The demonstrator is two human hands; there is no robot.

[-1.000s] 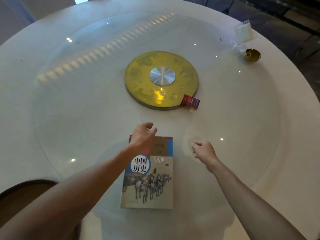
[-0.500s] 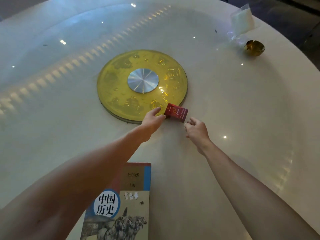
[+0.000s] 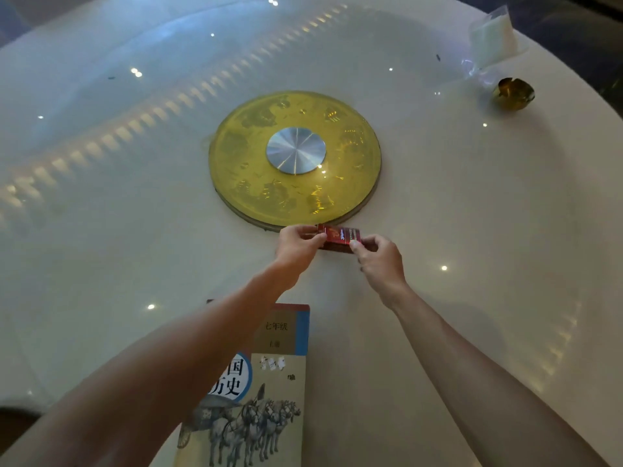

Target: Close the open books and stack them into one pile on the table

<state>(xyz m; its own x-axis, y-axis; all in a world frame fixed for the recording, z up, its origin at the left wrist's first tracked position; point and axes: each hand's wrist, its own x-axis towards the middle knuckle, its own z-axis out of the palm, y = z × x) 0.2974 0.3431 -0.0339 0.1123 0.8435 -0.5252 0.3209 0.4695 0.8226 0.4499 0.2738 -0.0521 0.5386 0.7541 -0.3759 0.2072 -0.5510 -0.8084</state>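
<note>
A closed history textbook (image 3: 269, 382) with horses on its cover lies flat on the white round table (image 3: 101, 247), near the front edge, partly under my left forearm. Farther out, a small red book (image 3: 338, 237) sits just below the rim of the yellow disc. My left hand (image 3: 298, 246) grips its left end with thumb and fingers. My right hand (image 3: 381, 261) pinches its right lower corner. Whether the small red book is open or closed is hidden by my fingers.
A yellow disc (image 3: 295, 160) with a silver hub occupies the table's centre. A small gold bowl (image 3: 513, 93) and a clear plastic bag (image 3: 490, 38) sit at the far right. A dark chair back (image 3: 13, 423) shows at the lower left.
Both hands left the textbook and reached forward to the small red book. A second ago they hovered over the textbook; now both hold the red book's ends.
</note>
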